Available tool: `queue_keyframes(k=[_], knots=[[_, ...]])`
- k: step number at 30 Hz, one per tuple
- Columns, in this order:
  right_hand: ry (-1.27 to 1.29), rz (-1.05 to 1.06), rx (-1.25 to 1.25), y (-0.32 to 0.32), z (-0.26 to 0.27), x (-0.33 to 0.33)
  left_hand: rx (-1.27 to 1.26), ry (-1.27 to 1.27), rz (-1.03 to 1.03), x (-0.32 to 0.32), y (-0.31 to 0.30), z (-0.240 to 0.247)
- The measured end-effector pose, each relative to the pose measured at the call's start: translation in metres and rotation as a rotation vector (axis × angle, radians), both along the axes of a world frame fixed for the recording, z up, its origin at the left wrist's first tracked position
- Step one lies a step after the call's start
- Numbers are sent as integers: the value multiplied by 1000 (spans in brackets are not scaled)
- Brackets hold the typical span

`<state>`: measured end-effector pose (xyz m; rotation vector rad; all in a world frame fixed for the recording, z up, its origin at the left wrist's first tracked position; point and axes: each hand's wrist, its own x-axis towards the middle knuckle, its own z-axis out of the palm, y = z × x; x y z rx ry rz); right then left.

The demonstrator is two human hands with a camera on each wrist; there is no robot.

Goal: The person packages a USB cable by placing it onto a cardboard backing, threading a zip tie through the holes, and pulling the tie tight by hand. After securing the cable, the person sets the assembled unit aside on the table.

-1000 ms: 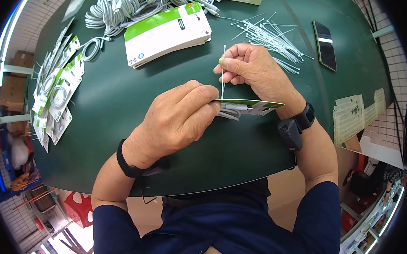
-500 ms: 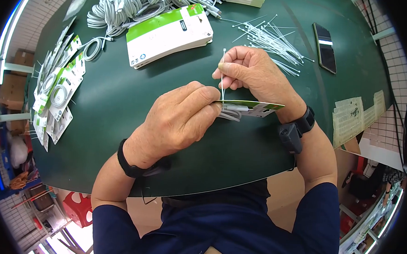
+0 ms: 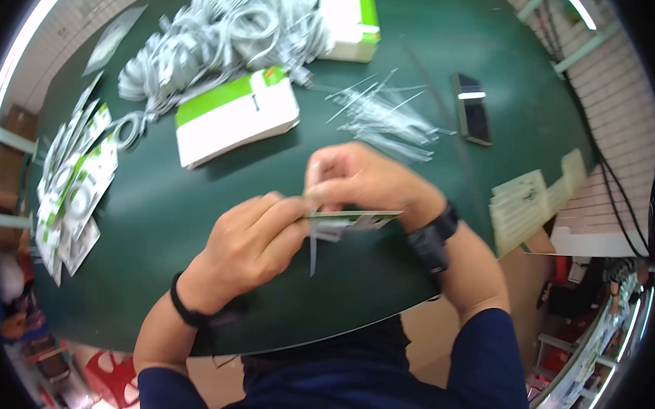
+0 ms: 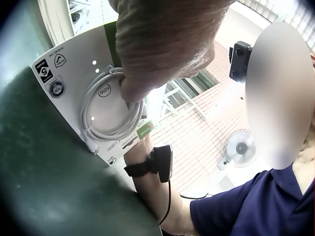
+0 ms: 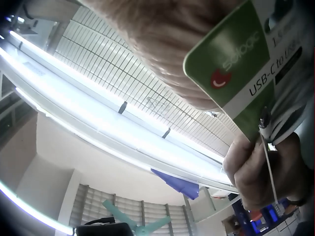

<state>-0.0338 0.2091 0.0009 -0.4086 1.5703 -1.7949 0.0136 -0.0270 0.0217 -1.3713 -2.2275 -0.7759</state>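
My left hand (image 3: pixel 255 241) grips a green-and-white cable card (image 3: pixel 367 220) by its left end, holding it edge-up over the table. A coiled white USB-C cable (image 4: pixel 87 110) lies against the card's printed side, with the left thumb over the coil. My right hand (image 3: pixel 377 179) is on the card's far side, thumb and fingertips pinching at its back edge right beside the left fingertips. A thin white cable tie (image 3: pixel 313 257) sticks out on the near side of the card; its other end is hidden among the blurred fingers.
Loose cable ties (image 3: pixel 387 119) lie beyond the right hand, a phone (image 3: pixel 472 110) to their right. Behind stand a stack of cards (image 3: pixel 235 122), a pile of coiled cables (image 3: pixel 225 40) and another card stack (image 3: pixel 348 24). Several carded cables (image 3: pixel 76 191) overlap at left; printed paper (image 3: pixel 523 207) lies right.
The right hand has come in from behind the card to the left fingertips. The tie, upright behind the card before, now projects from its near side. The head view has shifted.
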Motion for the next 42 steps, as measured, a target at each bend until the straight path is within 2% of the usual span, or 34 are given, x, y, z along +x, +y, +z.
queue_keyframes(k=[1,4,15,17,19,23,27,31,34,35,38,39,42], knots=[[102,40,30,-1,-4,-1,-7,-5,1,1,-1,0],[65,45,62,-3,3,2,66,72,-33,-3,3,-3],[-25,122,-32,-1,-5,0,7,22,41,2,1,-2],[-21,162,-46,-3,-8,-1,48,45,-12,-3,0,-3],[-81,88,-52,-5,-10,0,40,28,5,-4,-2,-1],[-129,103,-28,-8,-6,1,61,-8,4,-5,-5,-10],[-143,6,-41,-11,-5,6,74,-54,33,-6,-6,-14],[-147,-10,56,-4,4,0,88,-164,78,-7,-8,-12],[73,-205,207,11,16,-7,126,-269,118,-8,-9,-14],[73,-197,210,14,20,-7,160,-324,143,-9,-9,-14],[453,-407,165,18,29,-1,210,-446,191,-11,-10,-16],[451,-401,165,13,33,3,222,-514,203,-11,-11,-17],[1157,-259,403,-12,41,20,218,-609,233,-13,-12,-17]])
